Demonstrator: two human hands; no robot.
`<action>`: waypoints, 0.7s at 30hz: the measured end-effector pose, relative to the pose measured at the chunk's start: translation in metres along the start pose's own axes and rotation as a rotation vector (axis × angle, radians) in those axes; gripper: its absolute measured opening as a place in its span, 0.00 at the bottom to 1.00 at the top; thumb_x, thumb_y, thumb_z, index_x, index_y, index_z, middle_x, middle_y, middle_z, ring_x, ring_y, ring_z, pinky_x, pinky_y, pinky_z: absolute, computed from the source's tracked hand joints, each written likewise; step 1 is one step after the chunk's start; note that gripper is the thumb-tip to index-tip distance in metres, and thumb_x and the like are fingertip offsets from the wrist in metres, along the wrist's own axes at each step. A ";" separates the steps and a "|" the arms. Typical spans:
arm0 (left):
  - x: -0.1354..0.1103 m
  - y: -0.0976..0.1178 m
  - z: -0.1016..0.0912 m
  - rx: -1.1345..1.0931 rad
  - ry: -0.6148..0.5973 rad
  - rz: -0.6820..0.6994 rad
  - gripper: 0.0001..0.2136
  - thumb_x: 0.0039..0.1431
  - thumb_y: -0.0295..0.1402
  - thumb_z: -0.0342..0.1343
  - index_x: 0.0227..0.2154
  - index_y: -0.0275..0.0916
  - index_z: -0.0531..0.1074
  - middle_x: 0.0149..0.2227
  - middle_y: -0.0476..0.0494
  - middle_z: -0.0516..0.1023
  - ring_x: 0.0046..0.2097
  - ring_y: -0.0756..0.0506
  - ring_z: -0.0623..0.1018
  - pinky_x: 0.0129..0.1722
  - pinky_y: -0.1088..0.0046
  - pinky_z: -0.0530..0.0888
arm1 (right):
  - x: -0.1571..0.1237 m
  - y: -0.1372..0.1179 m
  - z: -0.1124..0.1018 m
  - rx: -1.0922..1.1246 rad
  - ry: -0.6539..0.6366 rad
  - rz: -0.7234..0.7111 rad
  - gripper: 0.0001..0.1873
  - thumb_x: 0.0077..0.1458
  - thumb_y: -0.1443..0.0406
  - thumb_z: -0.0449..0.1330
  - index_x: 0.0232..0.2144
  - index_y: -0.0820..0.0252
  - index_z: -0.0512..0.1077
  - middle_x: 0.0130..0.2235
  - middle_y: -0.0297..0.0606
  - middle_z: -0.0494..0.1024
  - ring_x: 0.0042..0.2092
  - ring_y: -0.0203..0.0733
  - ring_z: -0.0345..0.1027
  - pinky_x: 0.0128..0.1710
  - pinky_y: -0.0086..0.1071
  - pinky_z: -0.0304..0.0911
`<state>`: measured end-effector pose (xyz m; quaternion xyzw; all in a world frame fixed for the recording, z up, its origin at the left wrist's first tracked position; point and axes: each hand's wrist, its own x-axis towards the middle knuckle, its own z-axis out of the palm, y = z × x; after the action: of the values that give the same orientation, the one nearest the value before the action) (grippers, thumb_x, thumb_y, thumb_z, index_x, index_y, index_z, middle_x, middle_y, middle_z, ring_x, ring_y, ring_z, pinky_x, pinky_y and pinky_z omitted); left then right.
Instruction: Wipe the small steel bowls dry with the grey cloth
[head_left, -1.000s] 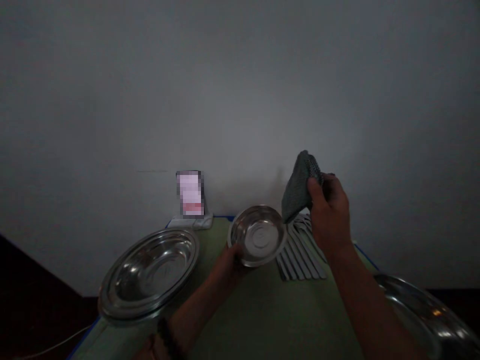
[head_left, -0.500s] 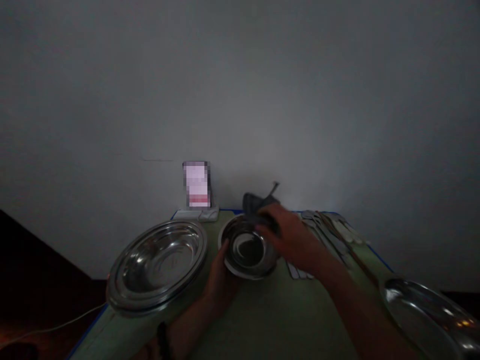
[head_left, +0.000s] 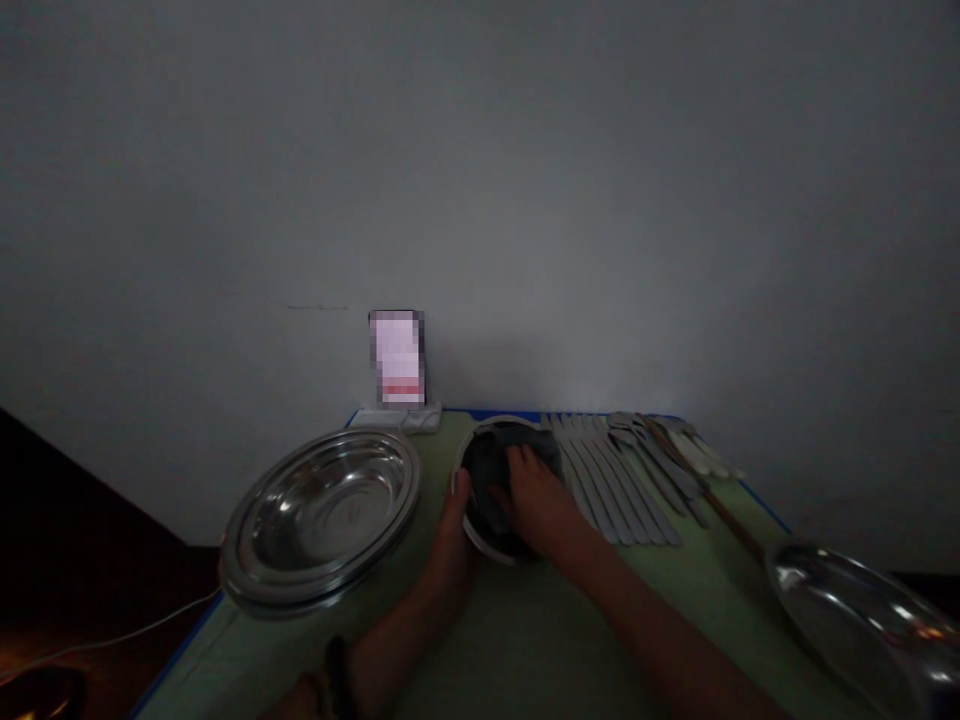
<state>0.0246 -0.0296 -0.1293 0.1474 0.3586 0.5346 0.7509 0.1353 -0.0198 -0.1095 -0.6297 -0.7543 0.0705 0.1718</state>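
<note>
In the middle of the table a round metal bowl (head_left: pixel 480 540) is gripped at its left rim by my left hand (head_left: pixel 452 520), thumb over the edge. My right hand (head_left: pixel 536 490) presses a dark grey cloth (head_left: pixel 491 462) down inside the bowl. The cloth covers most of the bowl's inside, and its folds hide my right fingertips. Just right of the bowl lies a row of several metal forks (head_left: pixel 611 480).
Stacked metal basins (head_left: pixel 247 540) stand on the left. A phone (head_left: pixel 398 360) leans upright against the wall. Metal spoons (head_left: pixel 660 460), white-handled cutlery (head_left: pixel 697 450) and a long brown handle (head_left: pixel 735 525) lie right; a large shiny metal pan (head_left: pixel 847 610) sits near right.
My right hand has lowered the cloth from above the bowl's far rim into the bowl. The forks it covered now show. My left hand still holds the rim.
</note>
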 end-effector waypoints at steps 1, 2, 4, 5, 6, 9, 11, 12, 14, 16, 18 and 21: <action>0.000 0.000 0.000 -0.001 -0.007 -0.021 0.22 0.64 0.41 0.45 0.57 0.36 0.66 0.52 0.40 0.77 0.58 0.43 0.70 0.60 0.66 0.62 | 0.000 -0.002 0.002 0.026 0.007 -0.007 0.14 0.61 0.64 0.49 0.46 0.66 0.64 0.48 0.54 0.71 0.49 0.53 0.68 0.45 0.41 0.63; -0.001 0.001 0.001 -0.001 -0.019 -0.035 0.23 0.64 0.42 0.44 0.56 0.35 0.66 0.52 0.39 0.77 0.59 0.43 0.69 0.61 0.66 0.62 | 0.000 -0.003 0.002 0.054 0.010 -0.016 0.13 0.61 0.64 0.48 0.46 0.65 0.63 0.48 0.52 0.71 0.48 0.51 0.68 0.44 0.40 0.63; -0.004 0.002 0.003 0.001 -0.033 -0.041 0.23 0.65 0.43 0.43 0.54 0.34 0.68 0.51 0.39 0.77 0.59 0.43 0.69 0.61 0.67 0.61 | -0.001 -0.007 0.000 0.090 -0.003 -0.028 0.12 0.61 0.66 0.47 0.45 0.64 0.63 0.47 0.50 0.72 0.47 0.49 0.69 0.44 0.38 0.63; -0.005 0.003 0.004 0.005 -0.039 -0.039 0.23 0.65 0.43 0.42 0.54 0.34 0.69 0.51 0.38 0.77 0.59 0.43 0.69 0.61 0.67 0.61 | -0.001 -0.008 -0.001 0.096 -0.015 -0.025 0.11 0.61 0.66 0.47 0.44 0.64 0.64 0.47 0.50 0.73 0.46 0.48 0.70 0.43 0.38 0.63; -0.007 0.004 0.005 0.008 -0.039 -0.034 0.23 0.65 0.43 0.41 0.53 0.33 0.70 0.50 0.38 0.78 0.59 0.43 0.69 0.61 0.67 0.61 | -0.001 -0.009 -0.002 0.099 -0.029 -0.021 0.11 0.61 0.65 0.47 0.44 0.64 0.64 0.46 0.50 0.73 0.46 0.49 0.70 0.43 0.38 0.63; -0.009 0.007 0.009 0.011 -0.025 -0.045 0.23 0.66 0.42 0.40 0.52 0.32 0.70 0.49 0.37 0.78 0.58 0.42 0.70 0.60 0.67 0.62 | -0.004 -0.011 -0.006 0.088 -0.066 -0.020 0.16 0.59 0.60 0.51 0.44 0.66 0.64 0.45 0.52 0.74 0.46 0.52 0.71 0.42 0.39 0.63; -0.008 0.008 0.010 0.018 -0.019 -0.058 0.23 0.66 0.42 0.39 0.52 0.31 0.70 0.50 0.37 0.78 0.58 0.42 0.71 0.60 0.66 0.63 | -0.006 -0.009 -0.009 0.067 -0.114 -0.030 0.18 0.56 0.59 0.54 0.45 0.68 0.65 0.45 0.54 0.75 0.45 0.54 0.71 0.41 0.40 0.63; -0.007 0.007 0.009 0.029 -0.024 -0.062 0.23 0.66 0.42 0.39 0.52 0.31 0.70 0.50 0.37 0.78 0.57 0.42 0.71 0.59 0.66 0.63 | -0.006 -0.008 -0.012 0.061 -0.145 -0.033 0.18 0.55 0.62 0.55 0.45 0.69 0.65 0.44 0.55 0.75 0.45 0.55 0.72 0.41 0.41 0.63; -0.005 0.006 0.006 0.071 -0.021 -0.046 0.22 0.66 0.41 0.41 0.52 0.32 0.69 0.51 0.37 0.77 0.57 0.41 0.71 0.59 0.64 0.63 | -0.005 -0.003 -0.020 0.071 -0.197 -0.039 0.17 0.53 0.66 0.56 0.44 0.70 0.67 0.42 0.56 0.76 0.43 0.55 0.72 0.40 0.41 0.64; -0.003 0.003 0.001 0.162 0.034 0.024 0.20 0.63 0.39 0.46 0.53 0.34 0.68 0.52 0.37 0.76 0.57 0.41 0.71 0.59 0.63 0.64 | -0.001 0.006 -0.030 0.107 -0.220 -0.053 0.15 0.51 0.68 0.57 0.43 0.68 0.69 0.41 0.53 0.78 0.43 0.51 0.73 0.40 0.38 0.64; -0.003 0.001 -0.003 0.317 0.099 0.144 0.20 0.59 0.36 0.53 0.53 0.36 0.68 0.54 0.38 0.75 0.57 0.40 0.71 0.59 0.62 0.63 | 0.004 0.017 -0.043 0.211 -0.208 -0.051 0.13 0.52 0.66 0.58 0.41 0.65 0.70 0.40 0.47 0.78 0.42 0.45 0.73 0.40 0.34 0.65; -0.005 -0.001 -0.008 0.600 0.088 0.370 0.25 0.54 0.34 0.57 0.55 0.38 0.65 0.58 0.38 0.70 0.60 0.39 0.67 0.61 0.61 0.60 | 0.010 0.033 -0.057 0.518 -0.186 -0.004 0.12 0.51 0.65 0.61 0.40 0.64 0.72 0.39 0.44 0.79 0.39 0.40 0.73 0.39 0.31 0.65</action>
<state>0.0191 -0.0361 -0.1330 0.4007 0.4991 0.5380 0.5485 0.1842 -0.0097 -0.0649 -0.5542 -0.7248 0.3183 0.2573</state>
